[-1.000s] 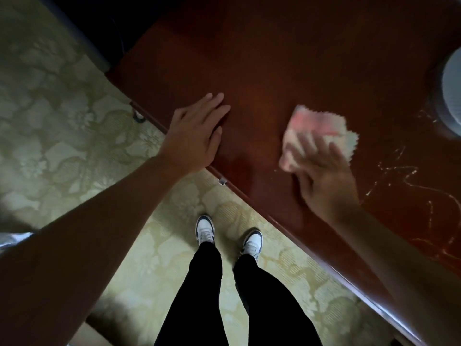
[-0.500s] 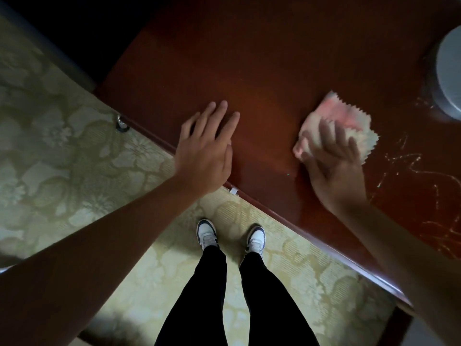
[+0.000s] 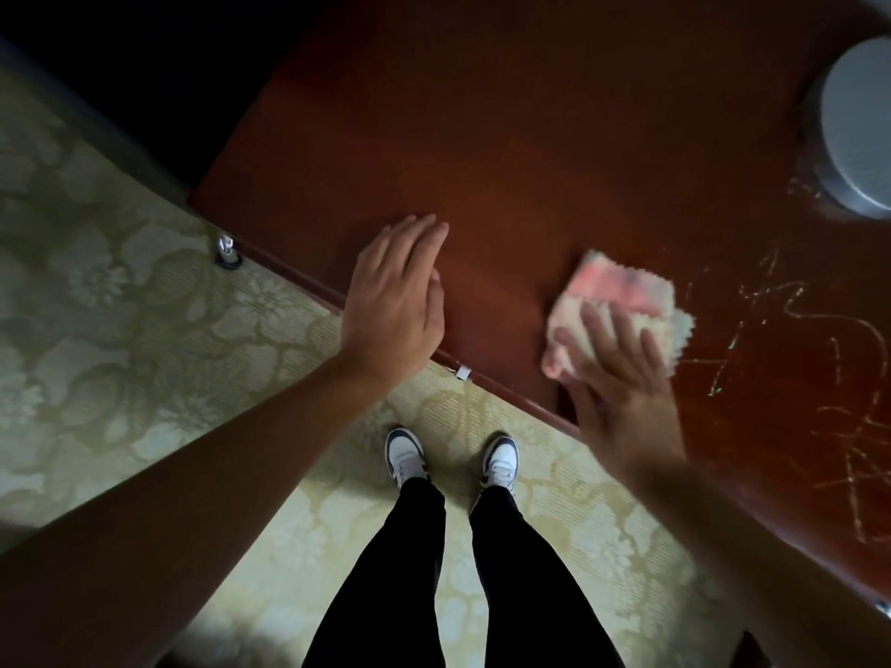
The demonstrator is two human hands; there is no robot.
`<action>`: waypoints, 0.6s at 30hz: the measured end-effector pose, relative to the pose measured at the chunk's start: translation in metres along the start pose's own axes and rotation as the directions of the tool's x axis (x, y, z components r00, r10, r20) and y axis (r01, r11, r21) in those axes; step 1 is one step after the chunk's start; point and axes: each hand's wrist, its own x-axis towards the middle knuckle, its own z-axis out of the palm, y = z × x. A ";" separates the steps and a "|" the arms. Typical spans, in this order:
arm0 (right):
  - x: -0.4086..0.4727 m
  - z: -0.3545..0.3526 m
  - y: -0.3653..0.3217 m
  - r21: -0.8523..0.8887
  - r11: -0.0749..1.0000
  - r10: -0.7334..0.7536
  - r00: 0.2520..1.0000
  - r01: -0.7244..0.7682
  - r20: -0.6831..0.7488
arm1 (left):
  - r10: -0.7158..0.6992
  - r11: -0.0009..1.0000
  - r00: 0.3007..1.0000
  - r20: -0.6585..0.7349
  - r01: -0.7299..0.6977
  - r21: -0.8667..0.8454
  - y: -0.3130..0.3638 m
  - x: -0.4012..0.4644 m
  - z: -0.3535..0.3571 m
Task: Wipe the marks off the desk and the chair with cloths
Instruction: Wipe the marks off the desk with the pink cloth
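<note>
- The cloth (image 3: 622, 306), folded, pink and cream with a pinked edge, lies flat on the bench (image 3: 530, 137) near its front edge, right of the middle.
- The right hand (image 3: 627, 388) presses on the cloth's near half with straight, spread fingers; its grip is apart, not curled round the fabric, and it shows blurred.
- Just right of the cloth, pale scrawled marks (image 3: 829, 378) run across the dark red wood toward the right border of the view.
- The left hand (image 3: 395, 301) lies flat on the bench at its front edge, fingers straight and close together, grip apart, holding nothing, well apart from the cloth.
- The bench top is glossy reddish-brown wood with a rounded front edge running diagonally; a small metal knob (image 3: 225, 250) and a small pale fitting (image 3: 463, 373) show below that edge.
- A round grey object (image 3: 853, 132) stands on the bench at the far right, partly cut off.
- The floor is a pale green carpet (image 3: 120, 306) with a floral pattern.
- The person's black trousers (image 3: 400, 571) and white shoes (image 3: 405, 455) stand on the carpet close to the bench.
- The far left corner of the room is dark.
</note>
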 end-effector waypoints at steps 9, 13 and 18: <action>0.056 0.023 -0.059 0.055 0.995 0.081 0.996 -0.079 -0.036 | -0.103 0.988 0.992 -0.074 0.094 -0.122 0.009 0.003 -0.001; 0.031 0.015 -0.039 0.043 0.997 -0.068 0.997 0.067 0.022 | -0.157 0.965 0.987 -0.022 0.148 -0.216 0.008 0.002 -0.010; 0.165 -0.001 -0.003 0.047 0.980 0.194 0.981 -0.193 -0.017 | -0.327 0.859 0.943 -0.055 0.273 -0.432 0.012 0.006 -0.021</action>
